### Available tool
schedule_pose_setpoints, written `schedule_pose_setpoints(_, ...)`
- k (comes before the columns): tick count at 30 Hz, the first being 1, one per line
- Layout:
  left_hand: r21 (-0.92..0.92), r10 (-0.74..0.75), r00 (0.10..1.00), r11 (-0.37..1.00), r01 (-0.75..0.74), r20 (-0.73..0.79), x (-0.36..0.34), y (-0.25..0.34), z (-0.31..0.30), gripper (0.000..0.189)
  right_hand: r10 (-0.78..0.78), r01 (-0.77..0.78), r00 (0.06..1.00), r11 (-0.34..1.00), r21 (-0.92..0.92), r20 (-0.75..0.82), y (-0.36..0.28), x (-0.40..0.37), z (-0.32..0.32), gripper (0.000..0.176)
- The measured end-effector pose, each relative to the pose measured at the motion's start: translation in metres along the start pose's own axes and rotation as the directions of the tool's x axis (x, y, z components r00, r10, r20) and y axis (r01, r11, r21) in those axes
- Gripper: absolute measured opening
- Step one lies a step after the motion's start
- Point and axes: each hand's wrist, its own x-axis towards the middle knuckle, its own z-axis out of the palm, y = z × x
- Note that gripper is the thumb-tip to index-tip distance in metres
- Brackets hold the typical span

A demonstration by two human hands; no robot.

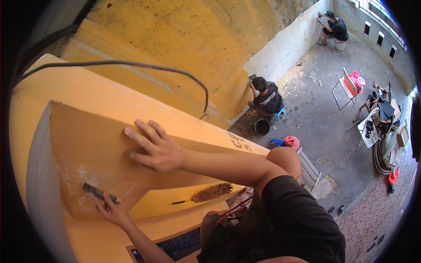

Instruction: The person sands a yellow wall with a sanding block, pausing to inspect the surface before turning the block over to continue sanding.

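My left hand (113,214), at lower left, has its fingers closed on a dark grey, narrow sanding block (100,193). The block lies against the tan painted face of a beam (92,144), where pale scuff marks show around it. Higher up, my right hand (158,149) rests on the same face with its fingers spread, holding nothing. Dusty marks cover its fingertips. Below the right forearm, a brown feather duster (212,193) with a dark handle lies on a yellow ledge.
A dark cable (131,64) arches over the beam. Far below, one person (266,98) sits by a black bucket (262,127) at the wall; another person (335,28) works in the corner. A metal ladder (309,173) stands beside my leg. Chairs and piled items (386,114) fill the right.
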Motion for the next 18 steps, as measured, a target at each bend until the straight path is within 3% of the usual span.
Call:
schedule_pose_setpoints(2, -0.056, -0.014, 0.999, 0.998, 0.017, 0.039, -0.011, -0.014, 0.000, 0.051, -0.016, 0.017, 1.000, 0.999, -0.034, 0.027, 0.003, -0.004, -0.003, 0.030)
schedule_pose_setpoints(5, 0.032, -0.046, 0.997, 0.999, 0.044, 0.068, -0.027, -0.024, 0.000, 0.052, -0.044, 0.045, 0.999, 0.999, -0.027, 0.027, 0.004, -0.010, 0.007, 0.030)
schedule_pose_setpoints(6, -0.105, 0.031, 0.998, 0.994, -0.025, 0.060, -0.028, -0.022, 0.004, 0.052, -0.048, 0.048, 0.999, 0.999, 0.004, 0.007, 0.006, -0.011, 0.008, 0.031)
schedule_pose_setpoints(8, 0.000, 0.014, 0.997, 1.000, -0.015, 0.073, -0.025, -0.021, -0.002, 0.049, -0.017, 0.016, 0.998, 1.000, 0.019, 0.057, 0.005, -0.011, 0.006, 0.032)
schedule_pose_setpoints(9, -0.119, -0.060, 0.996, 0.991, 0.068, 0.067, -0.025, -0.016, -0.003, 0.049, -0.014, 0.013, 1.000, 0.999, 0.037, 0.008, 0.002, -0.006, 0.004, 0.033)
schedule_pose_setpoints(10, -0.107, -0.029, 0.998, 0.994, 0.035, 0.065, -0.023, -0.031, -0.008, 0.051, 0.026, -0.026, 1.000, 0.999, 0.018, 0.010, -0.002, -0.003, 0.003, 0.036)
schedule_pose_setpoints(15, -0.233, -0.308, 0.950, 0.921, 0.313, 0.061, -0.019, 0.006, -0.012, 0.055, 0.026, -0.027, 1.000, 0.992, -0.127, -0.002, -0.008, 0.013, 0.006, 0.028)
schedule_pose_setpoints(16, -0.236, -0.306, 0.951, 0.921, 0.310, 0.054, -0.016, 0.004, -0.015, 0.055, 0.020, -0.021, 1.000, 0.992, -0.123, -0.006, -0.010, 0.021, 0.008, 0.028)
schedule_pose_setpoints(18, -0.015, -0.093, 0.991, 0.995, 0.095, 0.091, -0.025, -0.006, -0.017, 0.056, 0.028, -0.027, 1.000, 0.989, -0.142, 0.005, -0.012, 0.022, 0.008, 0.027)
